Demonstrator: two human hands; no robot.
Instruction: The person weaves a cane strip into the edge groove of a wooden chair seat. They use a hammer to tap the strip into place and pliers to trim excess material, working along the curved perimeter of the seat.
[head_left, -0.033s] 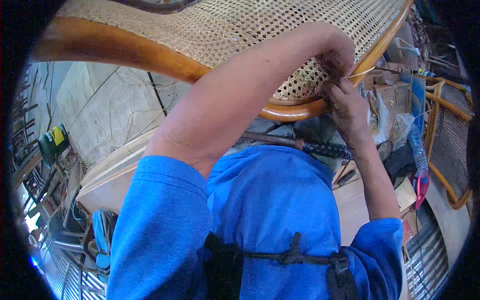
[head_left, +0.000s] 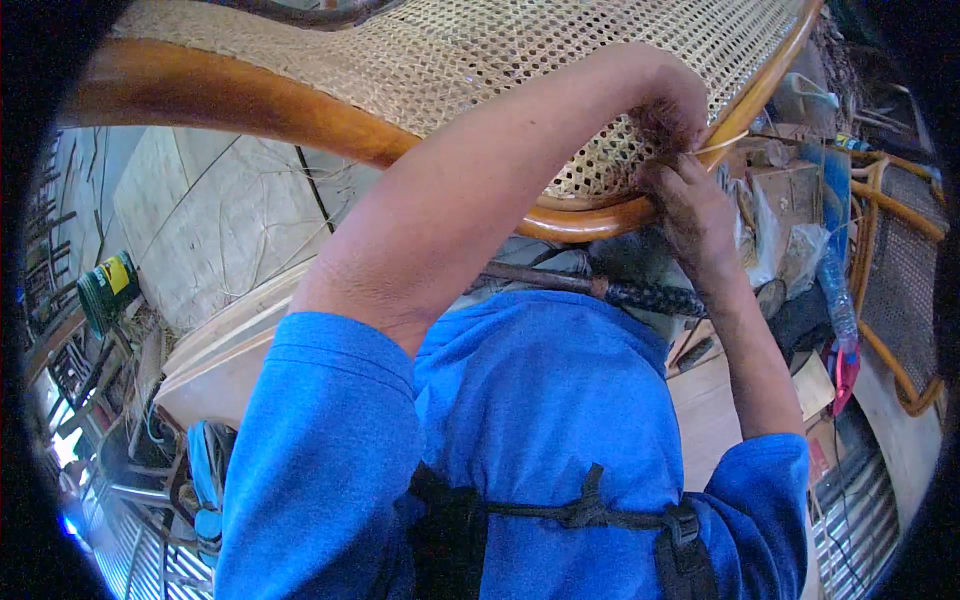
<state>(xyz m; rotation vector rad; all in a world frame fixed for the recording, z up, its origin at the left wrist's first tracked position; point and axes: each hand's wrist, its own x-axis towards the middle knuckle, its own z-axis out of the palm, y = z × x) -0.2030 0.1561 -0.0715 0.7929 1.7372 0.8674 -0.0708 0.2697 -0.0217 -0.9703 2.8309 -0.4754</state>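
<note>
A large piece of woven cane furniture (head_left: 450, 75) with a glossy orange-brown rattan frame (head_left: 578, 222) spans the top of the view. My left arm reaches across the weave, and its wrist bends sharply down at the frame's right corner. There my left hand (head_left: 675, 118) meets the edge; its fingers are mostly hidden. Just below it, my right hand (head_left: 697, 210) is closed against the frame's corner with curled fingers. What it pinches is too small to make out. A thin pale cane strip (head_left: 728, 143) crosses the frame right beside both hands.
A dark bar (head_left: 650, 298) lies under the frame near my waist. To the right are a plastic bottle (head_left: 838, 290), a wooden box (head_left: 790, 195) and another cane-backed frame (head_left: 900, 280). At left stand a green can (head_left: 108, 290) and pale boards (head_left: 215, 340).
</note>
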